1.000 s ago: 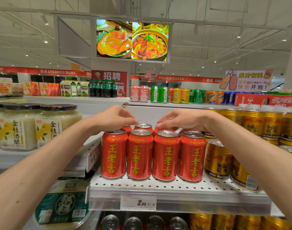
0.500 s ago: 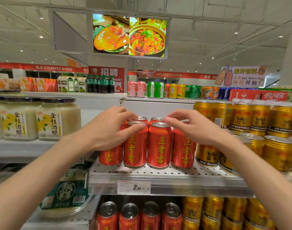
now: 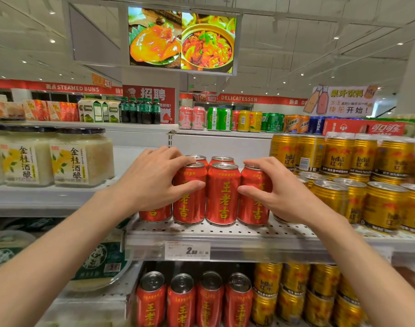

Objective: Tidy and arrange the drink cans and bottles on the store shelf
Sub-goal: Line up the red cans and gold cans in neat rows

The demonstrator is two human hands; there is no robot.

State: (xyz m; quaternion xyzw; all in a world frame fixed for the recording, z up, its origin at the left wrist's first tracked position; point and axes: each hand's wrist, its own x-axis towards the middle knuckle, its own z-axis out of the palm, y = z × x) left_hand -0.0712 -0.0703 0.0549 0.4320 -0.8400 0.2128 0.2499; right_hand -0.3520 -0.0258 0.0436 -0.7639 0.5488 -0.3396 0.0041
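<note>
Red cans [image 3: 223,193] between both hands

Left hand [image 3: 152,182] curled round the red cans [image 3: 223,193] at the row's left end, thumb across the 2nd can's front. Right hand [image 3: 276,193] grips the rightmost red can — thumb on its front. Cans upright on perforated shelf [image 3: 225,232], price tag [image 3: 187,250] below. Gold cans [image 3: 381,204] just beside on the right; jars [image 3: 81,156] on the left.

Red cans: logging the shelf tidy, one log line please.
left hand grips red can | right hand grips red can | shelf row upright
</note>
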